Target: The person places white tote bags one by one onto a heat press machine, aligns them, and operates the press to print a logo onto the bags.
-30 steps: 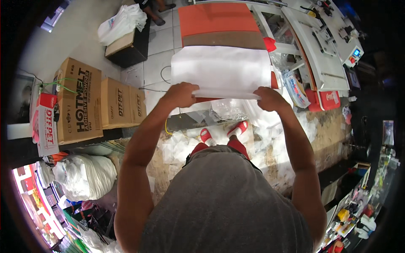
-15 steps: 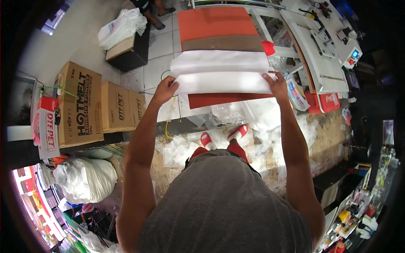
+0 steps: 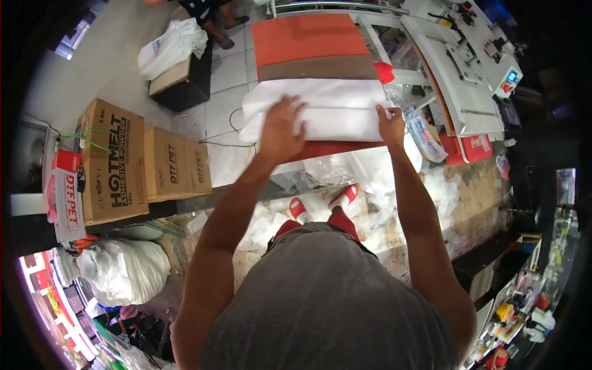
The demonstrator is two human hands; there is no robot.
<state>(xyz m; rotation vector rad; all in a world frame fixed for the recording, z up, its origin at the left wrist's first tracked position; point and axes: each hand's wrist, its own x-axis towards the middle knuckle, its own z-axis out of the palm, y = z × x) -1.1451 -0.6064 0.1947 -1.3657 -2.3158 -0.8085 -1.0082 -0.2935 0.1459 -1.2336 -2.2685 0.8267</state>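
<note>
A folded white sheet, perhaps fabric [image 3: 339, 123], lies across the near part of a red pad [image 3: 308, 38], with a brown strip [image 3: 327, 66] showing beyond it. My left hand [image 3: 282, 131] is over the left part of the sheet, its fingers spread and slightly blurred. Whether its palm touches the sheet I cannot tell. At the right edge, my right hand [image 3: 391, 125] pinches the sheet between thumb and fingers. A fold line runs across the sheet between my hands.
To the right stands a white press machine [image 3: 453, 80] with a red-button control box [image 3: 509, 81]. Cardboard boxes [image 3: 117, 163] line the left, behind them a stool with white folded goods [image 3: 172, 46]. Another person's legs [image 3: 219, 28] show at the top. Scraps [image 3: 246, 228] litter the floor.
My left hand has let go of the sheet's left edge and moved right, over the sheet, with fingers spread. My right hand still holds the right edge.
</note>
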